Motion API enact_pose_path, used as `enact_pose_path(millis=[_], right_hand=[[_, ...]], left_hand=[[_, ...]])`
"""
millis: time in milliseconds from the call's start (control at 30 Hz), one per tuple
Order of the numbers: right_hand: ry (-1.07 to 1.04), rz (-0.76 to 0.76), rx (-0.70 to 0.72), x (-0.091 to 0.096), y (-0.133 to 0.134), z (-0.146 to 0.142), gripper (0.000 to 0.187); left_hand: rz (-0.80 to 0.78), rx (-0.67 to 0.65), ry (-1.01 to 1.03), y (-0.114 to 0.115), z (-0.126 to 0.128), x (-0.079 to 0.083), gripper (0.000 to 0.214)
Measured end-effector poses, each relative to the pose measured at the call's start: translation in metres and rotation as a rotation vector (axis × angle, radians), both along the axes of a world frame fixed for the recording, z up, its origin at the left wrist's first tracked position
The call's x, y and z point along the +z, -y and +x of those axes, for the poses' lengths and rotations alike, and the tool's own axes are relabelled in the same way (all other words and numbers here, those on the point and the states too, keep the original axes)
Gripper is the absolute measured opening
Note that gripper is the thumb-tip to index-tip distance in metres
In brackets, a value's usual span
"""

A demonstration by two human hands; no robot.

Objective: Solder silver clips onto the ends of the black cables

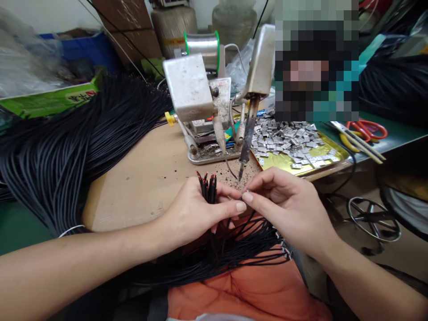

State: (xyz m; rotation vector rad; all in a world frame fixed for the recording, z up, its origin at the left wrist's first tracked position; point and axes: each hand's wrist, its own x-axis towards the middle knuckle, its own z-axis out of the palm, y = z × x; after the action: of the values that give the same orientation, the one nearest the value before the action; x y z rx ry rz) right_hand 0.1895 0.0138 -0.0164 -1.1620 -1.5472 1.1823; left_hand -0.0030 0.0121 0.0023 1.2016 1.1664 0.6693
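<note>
My left hand (197,209) is closed round a small bunch of black cables (209,187) whose red-tipped ends stick up above the fist. My right hand (284,205) pinches a small metal connector (246,194) with thumb and forefinger, right against my left thumb tip. Both hands sit just below the tip of a soldering iron (245,147) that slants down from a metal solder-feed stand (200,102). More black cables (234,249) trail from my hands over my orange lap.
A large bundle of black cables (67,147) fans across the table's left. A gold tray (337,158) of several small metal connectors lies right of the stand. Red-handled scissors (368,130) lie farther right. A person sits opposite. A wire stand (372,218) is on the floor.
</note>
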Motion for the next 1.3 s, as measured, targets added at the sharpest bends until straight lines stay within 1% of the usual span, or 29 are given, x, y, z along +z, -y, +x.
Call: enact_pose_path(millis=[67, 133, 200, 300, 400, 533, 633, 700, 800, 867, 933, 1033, 1167, 1233, 1300], right_hand=[[0.112, 0.011, 0.133, 0.009, -0.003, 0.012, 0.003], [0.209, 0.014, 0.269, 0.018, -0.006, 0.025, 0.007], [0.266, 0.038, 0.309, 0.025, -0.008, 0.032, 0.009], [0.278, 0.159, 0.222, 0.027, -0.002, 0.025, 0.005], [0.204, 0.266, 0.203, 0.021, 0.008, 0.006, 0.010], [0.149, 0.313, 0.123, 0.009, 0.015, -0.011, 0.005], [0.142, 0.268, 0.124, 0.009, 0.013, -0.008, 0.006], [0.148, 0.186, 0.164, 0.013, 0.010, 0.000, 0.007], [0.186, 0.067, 0.214, 0.020, 0.004, 0.014, 0.009], [0.193, 0.030, 0.227, 0.023, 0.002, 0.019, 0.009], [0.152, 0.014, 0.227, 0.023, 0.002, 0.020, 0.008], [0.026, 0.021, 0.232, 0.016, 0.007, 0.010, 0.007], [-0.081, 0.097, 0.239, 0.008, 0.012, -0.005, 0.008], [-0.033, 0.136, 0.242, 0.009, 0.007, -0.001, 0.008], [0.140, 0.182, 0.226, 0.013, -0.005, 0.014, 0.009]], left_hand=[[0.007, -0.023, -0.007, 0.001, 0.001, 0.000, 0.020], [-0.010, -0.020, -0.011, 0.002, 0.001, 0.000, 0.020], [-0.033, -0.024, -0.001, 0.004, 0.002, -0.001, 0.022], [-0.013, -0.104, 0.035, 0.007, 0.003, -0.002, 0.017], [0.062, -0.196, 0.061, 0.010, 0.003, -0.004, 0.011], [0.145, -0.212, 0.035, 0.013, 0.004, -0.008, 0.010], [0.159, -0.214, 0.026, 0.013, 0.004, -0.008, 0.004], [0.168, -0.216, 0.002, 0.013, 0.003, -0.006, 0.009], [0.270, -0.205, -0.071, 0.013, 0.000, -0.002, 0.013], [0.315, -0.186, -0.102, 0.013, -0.001, 0.000, 0.012], [0.294, -0.151, -0.103, 0.013, -0.002, 0.001, 0.010], [0.230, -0.099, -0.098, 0.013, -0.002, 0.002, 0.006], [0.195, -0.109, -0.108, 0.012, 0.000, 0.003, 0.011], [0.176, -0.085, -0.119, 0.011, 0.000, 0.003, 0.010], [0.129, -0.039, -0.124, 0.011, 0.001, 0.002, 0.007]])
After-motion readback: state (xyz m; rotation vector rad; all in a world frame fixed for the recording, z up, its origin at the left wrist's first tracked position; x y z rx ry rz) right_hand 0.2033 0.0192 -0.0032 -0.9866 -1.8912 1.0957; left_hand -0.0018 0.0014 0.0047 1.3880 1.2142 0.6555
